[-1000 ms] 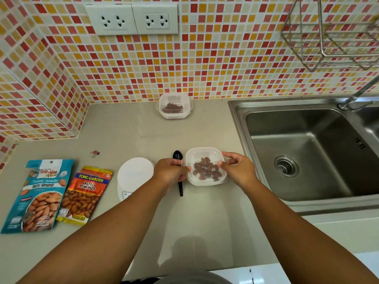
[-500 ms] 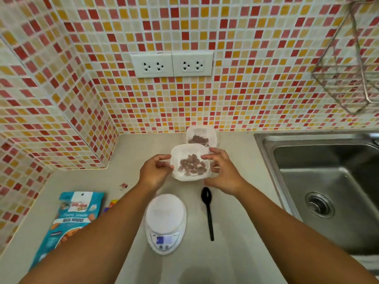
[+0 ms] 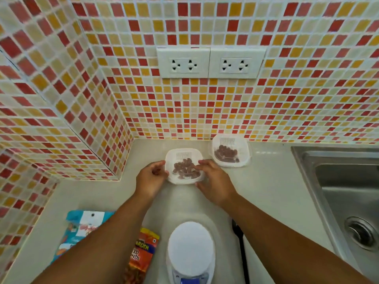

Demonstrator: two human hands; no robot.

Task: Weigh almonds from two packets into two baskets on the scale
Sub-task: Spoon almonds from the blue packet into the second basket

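A white slotted basket [image 3: 180, 153] with several almonds in it is low over the counter near the back wall. My left hand [image 3: 151, 178] holds its left rim with curled fingers. My right hand [image 3: 213, 182] pinches its right rim. A second white basket [image 3: 245, 158] with almonds stands just to the right, against the wall, and nothing touches it. The white round scale [image 3: 190, 247] sits near me between my forearms with nothing on it. The blue almond packet [image 3: 82, 224] and the orange almond packet [image 3: 143, 253] lie at the lower left, partly hidden by my left arm.
A black spoon [image 3: 240, 240] lies right of the scale, partly under my right forearm. The steel sink [image 3: 348, 201] takes up the right side. Tiled walls close the back and left, with two socket plates [image 3: 211, 62] above the baskets.
Both hands carried the basket of almonds away from me, past the scale, to the back of the counter beside the other basket. The view tilted up toward the wall.
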